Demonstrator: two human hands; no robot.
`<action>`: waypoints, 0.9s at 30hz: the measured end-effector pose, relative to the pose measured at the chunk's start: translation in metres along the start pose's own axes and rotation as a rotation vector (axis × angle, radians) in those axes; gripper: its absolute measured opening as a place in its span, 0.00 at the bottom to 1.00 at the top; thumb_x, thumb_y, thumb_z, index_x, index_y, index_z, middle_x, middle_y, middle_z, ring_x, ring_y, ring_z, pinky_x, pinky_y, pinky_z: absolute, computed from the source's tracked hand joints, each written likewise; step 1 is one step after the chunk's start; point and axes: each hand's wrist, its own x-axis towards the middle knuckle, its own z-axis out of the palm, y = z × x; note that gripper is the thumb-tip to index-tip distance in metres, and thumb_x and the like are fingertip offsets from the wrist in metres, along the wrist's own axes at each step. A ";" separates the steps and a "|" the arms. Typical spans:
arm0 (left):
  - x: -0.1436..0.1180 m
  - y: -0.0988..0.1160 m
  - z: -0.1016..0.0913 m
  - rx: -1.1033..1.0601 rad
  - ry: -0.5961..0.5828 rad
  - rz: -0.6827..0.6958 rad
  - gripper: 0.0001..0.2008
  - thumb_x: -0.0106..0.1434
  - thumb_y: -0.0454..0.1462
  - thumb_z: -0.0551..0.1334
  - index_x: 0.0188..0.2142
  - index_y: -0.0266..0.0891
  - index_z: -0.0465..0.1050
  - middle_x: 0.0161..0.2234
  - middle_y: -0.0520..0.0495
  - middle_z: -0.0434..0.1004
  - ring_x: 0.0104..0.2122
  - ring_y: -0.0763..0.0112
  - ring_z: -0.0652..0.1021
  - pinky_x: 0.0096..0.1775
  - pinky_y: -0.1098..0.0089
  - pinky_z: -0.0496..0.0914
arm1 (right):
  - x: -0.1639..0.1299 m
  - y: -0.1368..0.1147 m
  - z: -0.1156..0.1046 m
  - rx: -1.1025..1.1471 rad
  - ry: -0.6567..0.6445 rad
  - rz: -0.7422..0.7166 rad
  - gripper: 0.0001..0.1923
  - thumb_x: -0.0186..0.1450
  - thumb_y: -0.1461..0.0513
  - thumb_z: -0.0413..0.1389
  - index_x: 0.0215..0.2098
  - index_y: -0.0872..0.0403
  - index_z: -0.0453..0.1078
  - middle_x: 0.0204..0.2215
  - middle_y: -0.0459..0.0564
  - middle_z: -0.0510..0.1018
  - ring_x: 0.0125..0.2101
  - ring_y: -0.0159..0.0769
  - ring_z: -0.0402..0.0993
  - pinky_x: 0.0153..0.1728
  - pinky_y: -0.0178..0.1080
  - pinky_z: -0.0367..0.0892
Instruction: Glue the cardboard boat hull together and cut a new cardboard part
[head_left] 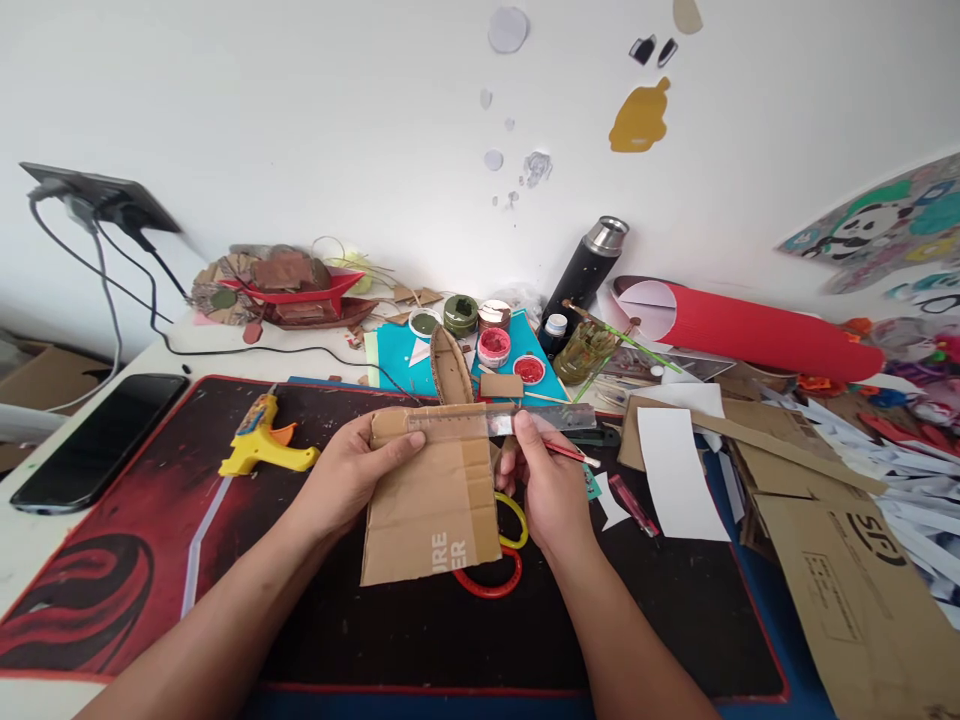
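Beneath the left hand [358, 462] and the right hand [553, 490] lay a black-and-red desk mat [645, 640]. Well to the right of the right hand was a printed cardboard sheet [862, 610]; beyond that hand, to its upper right, stretched a red roll [765, 332]. Between the hands, raised above the mat, was a brown cardboard piece [420, 505]; the left hand was closed on its left edge, thumb across the front. Left of the left hand lay a yellow glue gun [259, 442]. Along the piece's upper edge ran a clear ruler [566, 416], reaching past the right thumb. Scissors [501, 592], partly hidden by the piece, lay left of the right hand. Smallest, a slim red pencil [570, 452] was gripped in the right hand's curled fingers; whether these also clasped the ruler could not be told.
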 end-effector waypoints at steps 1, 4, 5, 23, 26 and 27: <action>0.000 0.001 0.000 -0.012 0.010 0.002 0.22 0.51 0.46 0.80 0.39 0.37 0.80 0.35 0.41 0.89 0.29 0.58 0.86 0.33 0.64 0.81 | 0.000 0.000 -0.001 0.001 -0.003 -0.002 0.25 0.64 0.41 0.68 0.27 0.52 0.73 0.16 0.42 0.73 0.16 0.30 0.71 0.16 0.31 0.61; 0.001 0.004 -0.001 -0.057 0.043 0.026 0.22 0.49 0.45 0.81 0.38 0.37 0.80 0.35 0.42 0.89 0.30 0.59 0.86 0.33 0.65 0.81 | 0.000 0.000 -0.002 0.002 -0.003 -0.017 0.23 0.64 0.41 0.67 0.32 0.52 0.77 0.17 0.41 0.73 0.15 0.29 0.69 0.16 0.31 0.60; 0.001 0.005 -0.001 -0.072 0.055 0.036 0.22 0.49 0.45 0.81 0.38 0.37 0.80 0.34 0.42 0.89 0.30 0.59 0.86 0.33 0.65 0.81 | 0.000 -0.001 -0.003 -0.003 0.002 -0.024 0.24 0.65 0.41 0.67 0.33 0.53 0.78 0.17 0.41 0.72 0.15 0.29 0.69 0.16 0.31 0.60; 0.001 0.003 -0.003 -0.068 -0.004 0.025 0.21 0.51 0.45 0.81 0.39 0.37 0.81 0.36 0.42 0.89 0.29 0.61 0.86 0.34 0.66 0.81 | -0.001 -0.003 -0.001 -0.010 0.042 -0.040 0.25 0.63 0.40 0.67 0.34 0.53 0.80 0.17 0.41 0.72 0.15 0.29 0.70 0.15 0.31 0.60; 0.000 0.003 -0.003 -0.065 -0.004 0.012 0.21 0.52 0.45 0.81 0.40 0.37 0.81 0.35 0.42 0.89 0.29 0.62 0.85 0.33 0.67 0.81 | -0.001 -0.002 -0.001 0.002 0.033 -0.042 0.24 0.65 0.40 0.67 0.35 0.53 0.81 0.17 0.41 0.72 0.15 0.29 0.70 0.16 0.30 0.60; 0.000 0.002 -0.003 -0.066 -0.002 0.008 0.21 0.52 0.45 0.81 0.40 0.37 0.81 0.35 0.43 0.89 0.29 0.62 0.85 0.33 0.67 0.81 | -0.001 -0.001 -0.002 0.008 0.031 -0.042 0.24 0.65 0.40 0.67 0.35 0.53 0.81 0.17 0.41 0.73 0.15 0.29 0.70 0.16 0.30 0.60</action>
